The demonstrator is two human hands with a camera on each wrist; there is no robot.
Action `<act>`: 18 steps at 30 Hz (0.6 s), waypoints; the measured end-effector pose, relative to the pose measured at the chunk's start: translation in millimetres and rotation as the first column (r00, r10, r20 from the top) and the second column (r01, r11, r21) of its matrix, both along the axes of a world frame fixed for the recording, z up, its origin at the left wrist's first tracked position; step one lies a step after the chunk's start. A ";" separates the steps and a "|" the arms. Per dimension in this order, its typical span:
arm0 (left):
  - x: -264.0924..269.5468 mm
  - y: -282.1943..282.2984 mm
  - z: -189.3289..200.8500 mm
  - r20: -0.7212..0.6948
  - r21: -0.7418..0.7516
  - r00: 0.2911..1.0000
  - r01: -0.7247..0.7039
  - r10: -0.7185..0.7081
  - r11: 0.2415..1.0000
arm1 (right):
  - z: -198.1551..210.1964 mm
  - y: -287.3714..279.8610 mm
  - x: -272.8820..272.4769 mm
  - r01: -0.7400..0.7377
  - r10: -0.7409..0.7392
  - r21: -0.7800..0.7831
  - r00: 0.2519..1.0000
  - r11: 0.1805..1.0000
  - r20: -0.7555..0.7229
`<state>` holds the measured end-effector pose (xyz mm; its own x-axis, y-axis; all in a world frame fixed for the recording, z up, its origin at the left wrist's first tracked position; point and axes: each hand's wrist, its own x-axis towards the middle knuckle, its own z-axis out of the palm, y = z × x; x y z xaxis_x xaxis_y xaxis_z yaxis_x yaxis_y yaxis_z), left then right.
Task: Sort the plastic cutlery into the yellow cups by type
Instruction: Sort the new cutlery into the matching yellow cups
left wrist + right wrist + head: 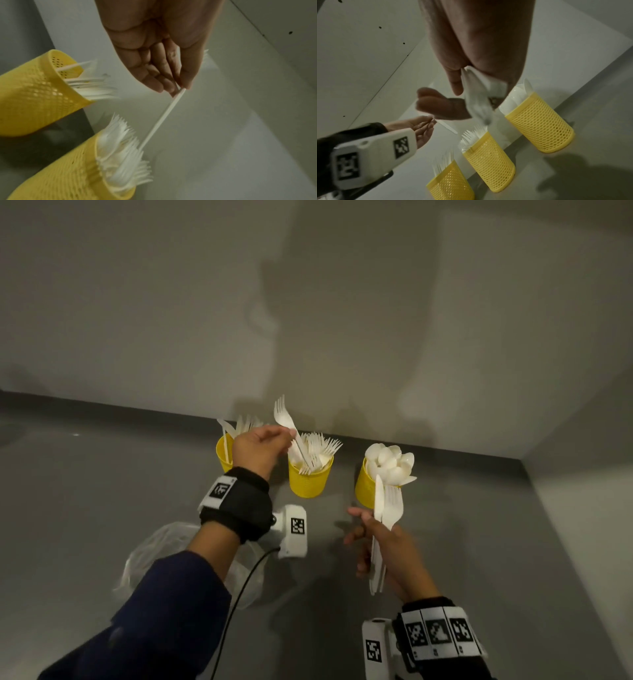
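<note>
Three yellow mesh cups stand in a row by the wall. The left cup [223,455] holds knives, the middle cup [310,479] holds forks, the right cup [365,487] holds spoons. My left hand [263,445] pinches a white fork [291,429] by its handle, tines up, with the handle end dipping into the middle cup [68,174]. My right hand [383,546], nearer to me in front of the spoon cup [544,127], grips a bundle of white cutlery [385,525] with a knife and a fork on top.
A crumpled clear plastic bag [161,553] lies on the grey table [102,491] under my left forearm. A pale wall [308,302] runs right behind the cups and another wall closes the right side.
</note>
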<state>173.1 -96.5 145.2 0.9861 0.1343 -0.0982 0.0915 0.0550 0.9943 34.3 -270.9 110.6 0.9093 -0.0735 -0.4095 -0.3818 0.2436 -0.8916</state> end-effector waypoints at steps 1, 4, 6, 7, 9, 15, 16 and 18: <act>7.6 -1.2 -1.4 0.020 0.024 1.000 -0.012 0.012 1.000 | 0.1 -0.9 0.5 0.014 -0.014 -0.010 1.000 1.000 0.012; 23.2 -12.5 -13.6 0.048 0.153 0.999 -0.019 0.012 0.988 | 0.3 -0.4 3.2 0.035 -0.033 -0.064 0.999 0.997 0.032; 28.0 -20.9 -29.0 0.010 0.323 1.000 0.024 -0.029 0.946 | 0.6 0.7 5.9 0.026 -0.025 -0.105 1.000 0.994 0.011; 28.6 -23.6 -38.5 -0.018 0.416 0.998 0.063 -0.061 0.907 | 1.1 1.5 7.1 0.018 -0.019 -0.105 1.000 0.994 -0.003; 27.6 -25.4 -54.5 -0.087 0.538 0.989 0.148 -0.120 0.830 | 2.4 3.4 9.7 0.011 -0.012 -0.063 1.000 0.998 -0.022; 15.4 -16.0 -53.0 -0.116 0.498 0.990 0.128 -0.081 0.857 | 3.4 3.1 16.0 0.021 -0.018 0.317 1.000 0.948 -0.013; 8.8 -15.1 -51.4 -0.106 0.476 0.991 0.119 -0.077 0.871 | 3.4 3.5 16.4 0.011 -0.012 0.359 1.000 0.933 0.000; -8.5 -14.3 -48.9 -0.069 0.389 0.994 0.102 -0.081 0.916 | 3.1 6.1 17.8 -0.026 0.015 0.375 0.999 0.927 0.030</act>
<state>164.6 -110.9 96.3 0.9910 0.0813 -0.1062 0.1281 -0.3488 0.9284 52.1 -264.8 113.7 0.9197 0.0999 -0.3798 -0.3683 0.5550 -0.7459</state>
